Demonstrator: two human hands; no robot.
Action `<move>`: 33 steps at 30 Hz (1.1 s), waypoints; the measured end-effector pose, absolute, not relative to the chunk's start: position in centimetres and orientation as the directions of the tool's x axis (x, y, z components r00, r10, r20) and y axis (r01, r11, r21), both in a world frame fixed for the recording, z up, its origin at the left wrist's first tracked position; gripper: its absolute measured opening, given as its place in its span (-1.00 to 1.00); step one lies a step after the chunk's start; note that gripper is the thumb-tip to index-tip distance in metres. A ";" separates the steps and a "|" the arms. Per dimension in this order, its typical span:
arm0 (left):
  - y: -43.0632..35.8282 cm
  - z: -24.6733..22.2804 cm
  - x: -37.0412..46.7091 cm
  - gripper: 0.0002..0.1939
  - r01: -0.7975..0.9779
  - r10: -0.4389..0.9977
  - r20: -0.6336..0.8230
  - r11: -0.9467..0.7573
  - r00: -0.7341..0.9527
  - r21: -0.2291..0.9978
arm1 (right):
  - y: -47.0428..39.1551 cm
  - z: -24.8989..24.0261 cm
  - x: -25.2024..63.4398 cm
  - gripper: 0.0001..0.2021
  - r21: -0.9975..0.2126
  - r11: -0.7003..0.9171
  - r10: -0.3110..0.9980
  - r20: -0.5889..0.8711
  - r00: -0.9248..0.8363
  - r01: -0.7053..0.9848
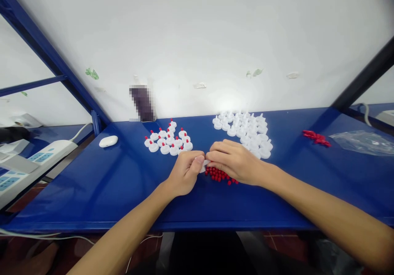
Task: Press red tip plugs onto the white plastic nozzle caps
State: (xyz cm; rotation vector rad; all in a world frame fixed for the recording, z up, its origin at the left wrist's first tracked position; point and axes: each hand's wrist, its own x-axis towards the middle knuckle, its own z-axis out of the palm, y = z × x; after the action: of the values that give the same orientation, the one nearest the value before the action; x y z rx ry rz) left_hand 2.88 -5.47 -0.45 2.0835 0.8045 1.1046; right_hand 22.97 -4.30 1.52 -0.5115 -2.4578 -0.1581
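My left hand [185, 171] and my right hand [235, 160] meet at the middle of the blue table [92, 184], both pinching one small white cap [205, 163] between their fingertips. Under my right hand lies a pile of small red plugs [219, 175]. Left of my hands stands a group of white caps with red plugs fitted [168, 140]. Behind my right hand lies a larger group of plain white caps [244, 130].
A white oval object [108, 141] lies at the table's left rear. More red pieces [316, 138] and a clear plastic bag [363, 142] lie at the right. White power strips [27, 164] sit on the shelf to the left. A white wall stands behind.
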 end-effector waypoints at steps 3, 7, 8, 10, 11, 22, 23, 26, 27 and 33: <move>-5.4 -0.5 2.9 -0.46 0.215 0.718 0.535 -0.666 0.446 0.714 | -4.3 1.6 23.0 -0.66 -0.008 0.918 0.326 0.589 -0.740 0.397; -5.0 -0.4 2.6 -0.50 0.312 0.661 0.610 -0.747 0.438 0.586 | -4.5 1.8 23.1 -0.64 -0.148 0.919 0.386 0.538 -0.749 0.366; -4.9 -0.4 2.4 -0.53 0.354 0.629 0.636 -0.778 0.448 0.520 | -4.5 1.9 23.1 -0.63 -0.206 0.910 0.413 0.508 -0.756 0.359; -4.6 -0.4 1.9 -0.63 0.428 0.530 0.692 -0.838 0.490 0.338 | -4.4 1.9 23.2 -0.62 -0.313 0.877 0.473 0.436 -0.765 0.364; -4.5 -0.4 1.7 -0.70 0.455 0.477 0.712 -0.856 0.515 0.245 | -4.3 1.9 23.3 -0.61 -0.356 0.855 0.506 0.405 -0.761 0.379; -4.0 -1.4 1.9 -0.68 0.569 0.490 0.653 -0.815 0.577 0.109 | -3.2 0.0 22.7 -0.57 -0.278 0.773 0.635 0.327 -0.700 0.571; -3.9 -1.4 1.9 -0.75 0.590 0.510 0.638 -0.800 0.577 0.106 | -3.2 0.1 22.6 -0.57 -0.272 0.768 0.641 0.325 -0.695 0.580; -3.6 -1.6 1.5 -0.89 0.673 0.579 0.583 -0.736 0.571 0.072 | -3.0 0.4 22.7 -0.62 -0.265 0.700 0.711 0.337 -0.617 0.663; -3.5 -1.6 1.4 -0.89 0.694 0.597 0.564 -0.717 0.570 0.058 | -2.8 0.6 22.9 -0.64 -0.252 0.650 0.753 0.344 -0.561 0.717; -3.3 -1.5 1.0 -0.88 0.767 0.598 0.589 -0.639 0.544 -0.060 | -1.1 1.4 24.8 -0.72 -0.176 0.360 0.883 0.380 -0.274 0.916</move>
State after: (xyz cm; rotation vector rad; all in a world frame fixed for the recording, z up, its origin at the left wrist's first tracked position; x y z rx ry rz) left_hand 1.02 -3.35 -1.46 3.0267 1.3826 0.9414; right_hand 24.84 -1.06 1.37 -1.5686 -2.2148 -0.1081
